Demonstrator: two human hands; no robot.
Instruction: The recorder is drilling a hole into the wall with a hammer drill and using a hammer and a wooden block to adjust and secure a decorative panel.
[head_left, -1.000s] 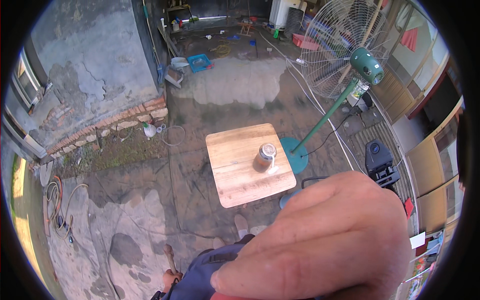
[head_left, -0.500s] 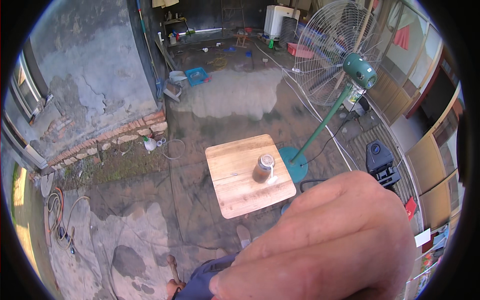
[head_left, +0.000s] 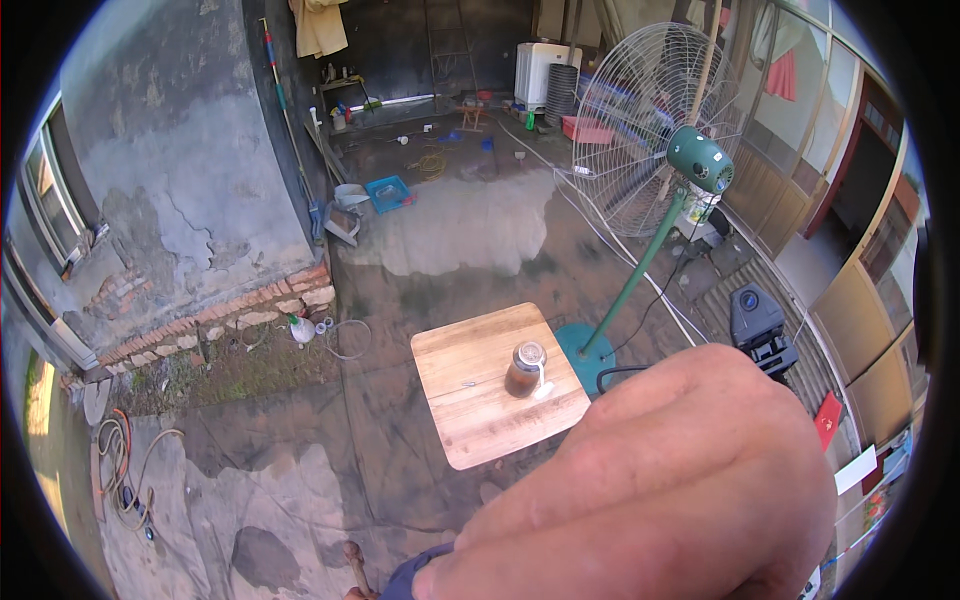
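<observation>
A large bare arm, bent and very close, fills the lower right; it appears to be my right arm. Its fingers are hidden, so whether that hand is open or closed cannot be told. At the lower edge, left of dark blue clothing, a small brown knobbed shape shows; it may be part of my left hand or something in it. Beyond the arm stands a square light wooden table. A bottle of brown liquid with a pale lid rests upright on it, a small white piece beside it.
A green pedestal fan stands right of the table on a round base. Farther right lies a dark machine. Coiled hoses lie at left. A blue tray and white appliance are farther back.
The view has tilted upward, so the table, bottle and fan sit lower in the picture. The close arm stays in much the same place. Less of the blue clothing shows.
</observation>
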